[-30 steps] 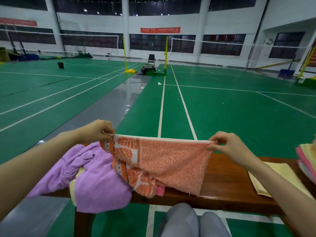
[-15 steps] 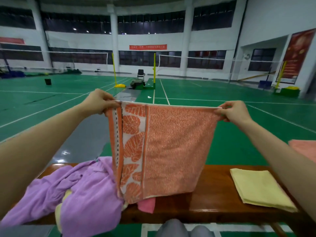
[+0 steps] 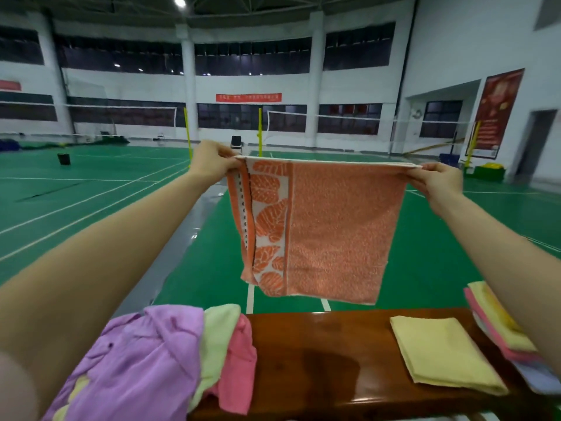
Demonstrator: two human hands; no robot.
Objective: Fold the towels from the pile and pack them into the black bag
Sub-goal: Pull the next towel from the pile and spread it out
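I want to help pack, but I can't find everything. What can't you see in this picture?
- Black bag: nowhere in the head view.
- Stack of folded towels: partly covered by the right arm, cut off by the right edge.
- Towel pile: cut off at the bottom edge; the left arm covers part.
- Red banner: writing too small to read.
- Orange towel: its far side faces away.

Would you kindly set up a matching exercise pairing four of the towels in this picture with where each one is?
Things:
1. orange towel
2. purple towel
3. single yellow towel
4. stacked towels

Places:
A. crumpled at the bench's left end
B. partly hidden behind the right forearm
C. hanging in the air, pinched at its top corners
D. folded flat, alone on the bench

Pairs: 1-C, 2-A, 3-D, 4-B
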